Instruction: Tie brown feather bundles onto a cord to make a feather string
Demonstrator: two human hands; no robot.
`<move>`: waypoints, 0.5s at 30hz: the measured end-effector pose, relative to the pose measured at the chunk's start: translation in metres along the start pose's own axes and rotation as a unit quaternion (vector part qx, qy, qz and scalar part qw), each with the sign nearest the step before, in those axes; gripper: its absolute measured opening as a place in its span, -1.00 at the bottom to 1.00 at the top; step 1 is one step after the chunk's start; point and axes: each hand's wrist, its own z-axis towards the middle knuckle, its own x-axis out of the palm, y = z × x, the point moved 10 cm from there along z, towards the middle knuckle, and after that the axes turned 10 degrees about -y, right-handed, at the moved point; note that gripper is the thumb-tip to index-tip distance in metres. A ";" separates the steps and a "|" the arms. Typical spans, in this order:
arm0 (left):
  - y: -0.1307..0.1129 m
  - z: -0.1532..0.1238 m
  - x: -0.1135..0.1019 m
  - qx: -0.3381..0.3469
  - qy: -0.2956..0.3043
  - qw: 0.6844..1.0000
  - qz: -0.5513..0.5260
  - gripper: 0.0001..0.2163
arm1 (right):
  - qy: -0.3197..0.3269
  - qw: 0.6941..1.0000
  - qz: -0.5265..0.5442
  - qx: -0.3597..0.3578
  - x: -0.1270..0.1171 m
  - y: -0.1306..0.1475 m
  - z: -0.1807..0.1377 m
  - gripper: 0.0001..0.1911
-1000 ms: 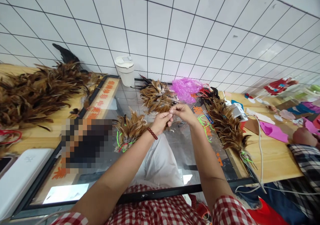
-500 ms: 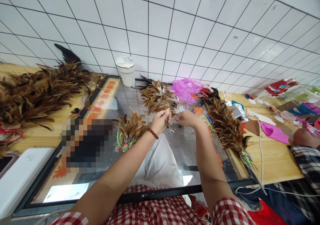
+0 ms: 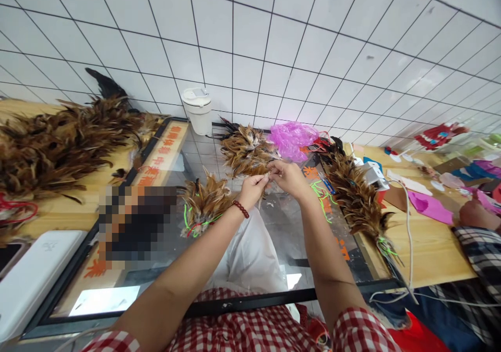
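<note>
My left hand (image 3: 252, 189), with a dark red bead bracelet (image 3: 240, 209) at its wrist, is closed in a pinch over the glass table. My right hand (image 3: 287, 177) pinches at the same spot, its fingertips meeting those of the left. Between them is a small feather, mostly hidden by the fingers. Just beyond the hands lies a heap of loose brown feathers (image 3: 245, 151). To the left of my left wrist rests a smaller feather bunch (image 3: 205, 200) with green and red ties at its base.
A long feather bundle (image 3: 352, 190) and green ties (image 3: 323, 200) lie right. Behind are a pink plastic bag (image 3: 293, 139) and a white lidded bin (image 3: 198, 112). A big feather pile (image 3: 50, 148) and white box (image 3: 43, 268) are left. A co-worker's sleeve (image 3: 479, 253) shows at right.
My right hand has moved left and slightly up, from apart to touching my left fingertips. The green ties it partly covered now show more fully. My left hand has barely moved.
</note>
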 end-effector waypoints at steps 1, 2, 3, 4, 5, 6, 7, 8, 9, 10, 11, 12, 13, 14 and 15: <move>-0.002 -0.001 0.001 0.007 0.004 1.000 0.005 -0.74 | -0.008 1.000 -0.010 0.007 -0.002 -0.001 0.000 -0.61; -0.005 -0.001 0.000 0.013 0.004 1.000 0.003 -0.75 | -0.021 0.999 -0.023 0.018 -0.006 -0.004 0.000 -0.62; -0.007 -0.001 -0.001 0.020 0.000 1.000 -0.004 -0.75 | -0.036 0.998 -0.042 0.033 -0.011 -0.008 0.000 -0.64; -0.010 -0.001 -0.002 0.025 -0.008 1.000 -0.016 -0.76 | -0.048 0.995 -0.068 0.051 -0.016 -0.014 0.000 -0.67; -0.013 -0.001 -0.005 0.031 -0.020 0.999 -0.030 -0.76 | -0.049 0.991 -0.100 0.068 -0.019 -0.022 -0.001 -0.71; -0.016 0.000 -0.008 0.039 -0.034 0.998 -0.043 -0.77 | -0.033 0.987 -0.133 0.085 -0.018 -0.030 -0.002 -0.76; -0.018 0.000 -0.011 0.047 -0.048 0.996 -0.052 -0.77 | -0.001 0.981 -0.163 0.102 -0.014 -0.039 -0.005 -0.80; -0.021 0.000 -0.014 0.055 -0.060 0.995 -0.060 -0.77 | 0.042 0.974 -0.186 0.119 -0.006 -0.047 -0.008 -0.84; -0.023 0.001 -0.016 0.061 -0.070 0.993 -0.070 -0.77 | 0.085 0.967 -0.198 0.133 0.003 -0.055 -0.012 -0.86; -0.023 0.001 -0.018 0.063 -0.079 0.991 -0.083 -0.76 | 0.121 0.961 -0.202 0.145 0.011 -0.061 -0.015 -0.86; -0.024 0.001 -0.020 0.061 -0.087 0.990 -0.097 -0.76 | 0.143 0.957 -0.201 0.152 0.019 -0.065 -0.018 -0.84; -0.023 0.001 -0.022 0.055 -0.096 0.988 -0.112 -0.77 | 0.154 0.955 -0.200 0.156 0.025 -0.067 -0.019 -0.82; -0.022 0.002 -0.024 0.048 -0.105 0.985 -0.126 -0.77 | 0.160 0.955 -0.198 0.155 0.030 -0.068 -0.020 -0.81; -0.022 0.002 -0.026 0.042 -0.112 0.983 -0.138 -0.77 | 0.164 0.955 -0.196 0.148 0.034 -0.067 -0.020 -0.82; -0.021 0.003 -0.027 0.037 -0.118 0.981 -0.148 -0.77 | 0.166 0.957 -0.195 0.138 0.037 -0.065 -0.019 -0.83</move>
